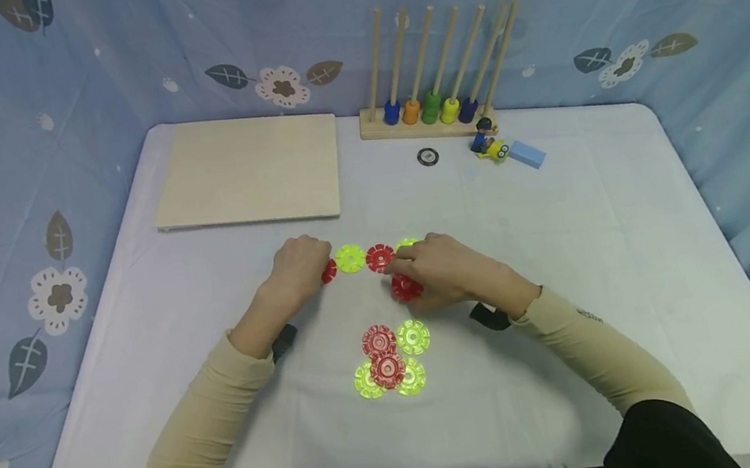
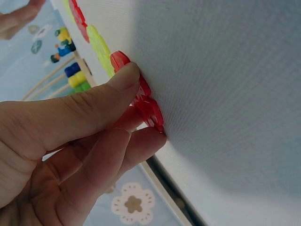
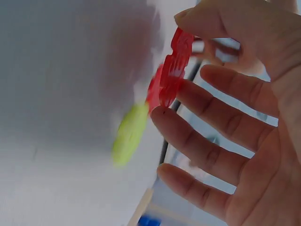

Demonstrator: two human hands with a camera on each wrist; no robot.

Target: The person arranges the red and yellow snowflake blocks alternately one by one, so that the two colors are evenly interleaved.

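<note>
White tabletop (image 1: pixel 633 229), blue cloth (image 1: pixel 106 64) behind. Nearest: cluster (image 1: pixel 388 370) of red and lime discs. Past it, right hand (image 1: pixel 448 268) pinches a red disc (image 1: pixel 406 287), just nearside of the disc row (image 1: pixel 350 258). Left hand (image 1: pixel 300 267) pinches the red end disc (image 1: pixel 329 271), row's left end. Row runs between both hands. Far: board (image 1: pixel 251 171) left, peg rack (image 1: pixel 381 125) right.

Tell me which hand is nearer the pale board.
Left: the left hand is just in front of the pale board, the right hand farther off, in front and to its right.
</note>
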